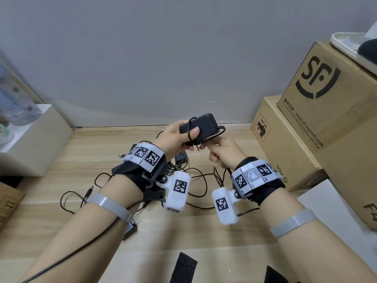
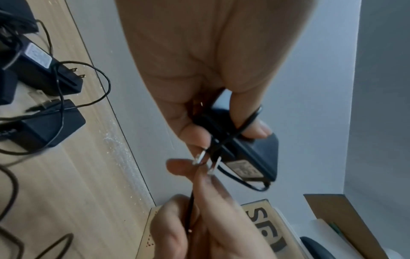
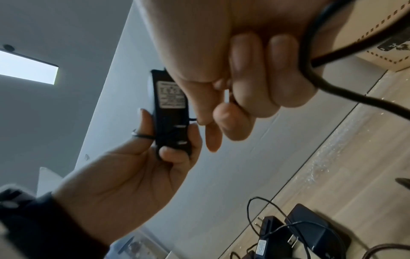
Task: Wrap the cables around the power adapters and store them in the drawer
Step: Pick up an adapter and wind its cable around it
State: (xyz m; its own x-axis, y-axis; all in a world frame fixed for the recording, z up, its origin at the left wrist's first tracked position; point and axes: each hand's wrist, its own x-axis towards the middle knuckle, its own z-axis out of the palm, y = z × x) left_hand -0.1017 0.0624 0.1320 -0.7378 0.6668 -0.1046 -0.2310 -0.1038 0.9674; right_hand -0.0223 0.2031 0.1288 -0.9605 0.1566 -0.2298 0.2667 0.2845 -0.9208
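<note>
My left hand (image 1: 191,137) grips a black power adapter (image 1: 201,127) above the wooden floor, thumb on top, prongs pointing down toward me. Its thin black cable (image 1: 221,130) loops once round the body and over my thumb. Just right of and below it, my right hand (image 1: 216,152) pinches that cable close to the prongs. The left wrist view shows the adapter (image 2: 250,154), and the cable (image 2: 190,210) running through my right fingers (image 2: 210,219). In the right wrist view the adapter's label (image 3: 170,94) faces the camera. No drawer is in view.
Other black adapters (image 1: 181,158) (image 1: 130,229) (image 2: 48,73) (image 2: 48,126) lie on the floor among tangled cables (image 1: 204,180). Stacked cardboard boxes (image 1: 326,94) stand at the right, a white box (image 1: 34,139) at the left, a grey wall behind.
</note>
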